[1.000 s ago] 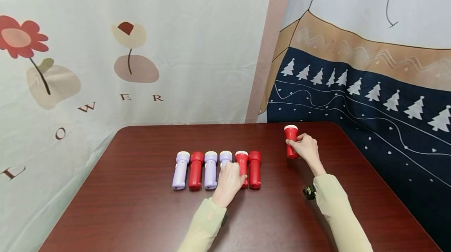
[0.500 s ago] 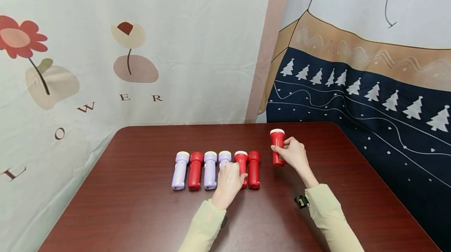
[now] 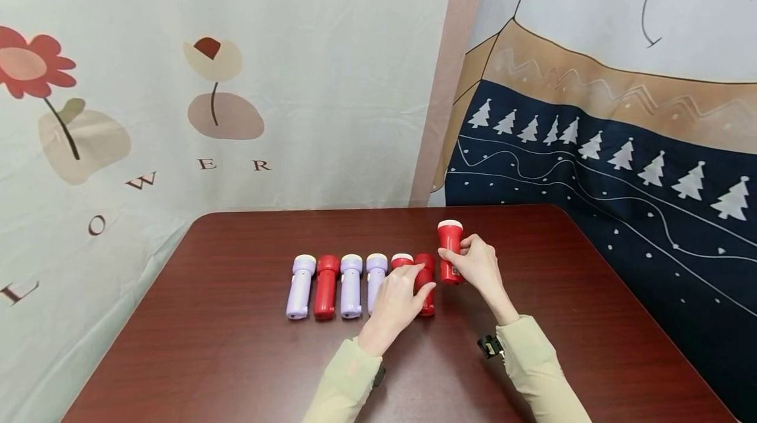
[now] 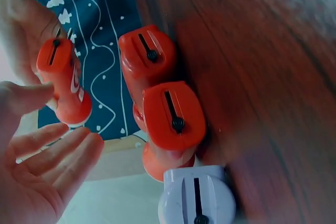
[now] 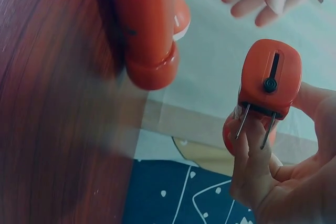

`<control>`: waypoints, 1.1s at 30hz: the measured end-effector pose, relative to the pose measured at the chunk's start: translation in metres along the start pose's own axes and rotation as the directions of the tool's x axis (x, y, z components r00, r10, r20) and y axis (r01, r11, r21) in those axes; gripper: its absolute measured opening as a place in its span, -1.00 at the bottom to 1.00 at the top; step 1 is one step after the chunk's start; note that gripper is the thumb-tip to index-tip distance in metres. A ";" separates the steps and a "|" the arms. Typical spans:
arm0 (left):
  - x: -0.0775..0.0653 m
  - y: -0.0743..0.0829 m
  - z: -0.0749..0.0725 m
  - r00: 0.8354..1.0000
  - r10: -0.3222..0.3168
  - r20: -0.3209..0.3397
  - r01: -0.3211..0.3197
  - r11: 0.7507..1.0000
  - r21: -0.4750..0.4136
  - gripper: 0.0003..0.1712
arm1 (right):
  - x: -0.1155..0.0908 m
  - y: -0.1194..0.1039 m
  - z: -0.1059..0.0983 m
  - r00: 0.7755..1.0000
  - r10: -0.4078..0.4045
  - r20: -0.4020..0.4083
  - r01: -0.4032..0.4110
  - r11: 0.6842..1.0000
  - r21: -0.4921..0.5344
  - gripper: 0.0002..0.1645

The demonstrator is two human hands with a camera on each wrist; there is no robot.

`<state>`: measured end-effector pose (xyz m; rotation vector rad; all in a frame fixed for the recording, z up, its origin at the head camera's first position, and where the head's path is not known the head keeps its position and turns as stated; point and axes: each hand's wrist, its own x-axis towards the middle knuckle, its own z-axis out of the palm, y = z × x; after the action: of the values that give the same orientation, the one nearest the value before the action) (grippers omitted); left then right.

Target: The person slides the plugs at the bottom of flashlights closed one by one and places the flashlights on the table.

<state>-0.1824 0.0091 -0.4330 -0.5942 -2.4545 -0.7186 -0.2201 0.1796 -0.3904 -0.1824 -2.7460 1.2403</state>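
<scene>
My right hand grips a red flashlight with a white rim just right of the row. In the right wrist view, two metal plug prongs stick out of this flashlight's end. Its head points away from me. My left hand hovers over the row's right part, fingers relaxed and holding nothing; the left wrist view shows them apart from the flashlights. Below it lie a white-rimmed red flashlight, mostly hidden, and an all-red flashlight, partly covered. A lavender flashlight is beside them.
Farther left in the row are a lavender flashlight, a red flashlight and another lavender flashlight, side by side. They lie on a dark red-brown table. Printed curtains hang behind its far edge.
My right hand has brought the red flashlight left and slightly nearer, up to the row's right end. The left hand has shifted right, its fingers now spread loosely over the red flashlights.
</scene>
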 end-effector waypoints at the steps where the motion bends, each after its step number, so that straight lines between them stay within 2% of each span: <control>1: 0.000 0.001 0.000 1.000 0.005 0.008 -0.005 1.000 -0.009 -0.56 | -0.001 -0.001 0.001 1.000 -0.002 0.001 0.002 1.000 0.006 -0.41; 6: -0.001 0.003 -0.001 0.997 0.003 0.071 -0.002 1.000 -0.024 -0.44 | -0.005 -0.007 0.006 1.000 -0.005 0.008 0.005 1.000 0.027 -0.42; 10: -0.002 0.005 0.000 0.996 -0.005 0.091 0.006 1.000 -0.011 -0.42 | -0.008 -0.011 0.009 1.000 -0.006 0.006 0.006 0.999 0.042 -0.43; 26: 0.000 0.006 0.004 0.999 0.034 0.037 -0.036 0.998 0.053 -0.52 | -0.011 -0.014 0.018 1.000 -0.019 -0.020 0.019 1.000 -0.004 -0.42; 33: 0.000 0.006 0.005 0.999 0.044 0.016 -0.044 0.998 0.043 -0.55 | -0.013 -0.015 0.019 1.000 -0.013 -0.015 0.013 1.000 0.006 -0.43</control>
<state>-0.1809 0.0162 -0.4350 -0.6374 -2.4562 -0.6446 -0.2112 0.1537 -0.3918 -0.1729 -2.7255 1.2393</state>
